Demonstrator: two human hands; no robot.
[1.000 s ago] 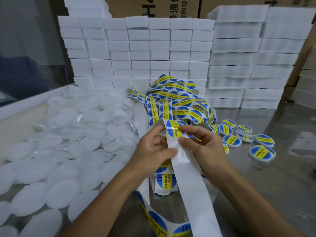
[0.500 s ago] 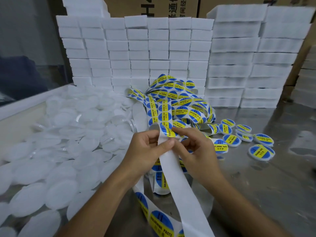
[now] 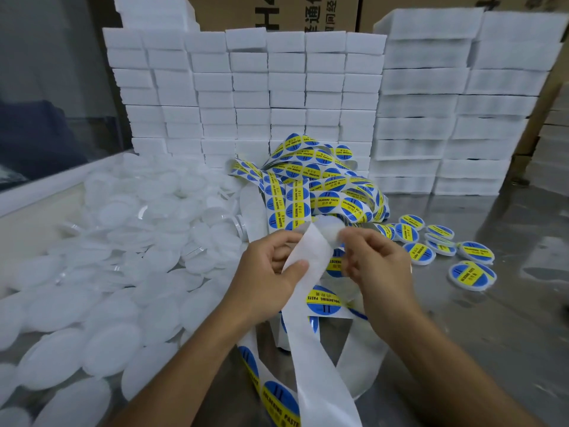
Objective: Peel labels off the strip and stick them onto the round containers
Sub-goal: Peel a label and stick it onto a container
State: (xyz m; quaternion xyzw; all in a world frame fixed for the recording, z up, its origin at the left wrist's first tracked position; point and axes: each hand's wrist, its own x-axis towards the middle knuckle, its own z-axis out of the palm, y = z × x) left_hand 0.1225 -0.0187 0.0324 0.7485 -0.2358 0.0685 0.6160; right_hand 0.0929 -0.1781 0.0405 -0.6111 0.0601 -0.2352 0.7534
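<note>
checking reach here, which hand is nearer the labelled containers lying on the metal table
Right. The right hand is just beside the labelled containers, which lie to its right. The left hand sits farther away, across the backing strip.

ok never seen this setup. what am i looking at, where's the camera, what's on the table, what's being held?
No machine here: a person works bare-handed, and the single picture comes from a wide-angle camera on their head, looking forward and down. The left hand pinches the white backing strip, which trails down toward the viewer. The right hand pinches something pale and blurred at the strip's top; it may be a label face-down, but I can't tell. On the steel table: a heap of plain white round containers at left, a tangle of blue-and-yellow label strip in the middle, and a few already labelled containers at right. White boxes are stacked behind.
</note>
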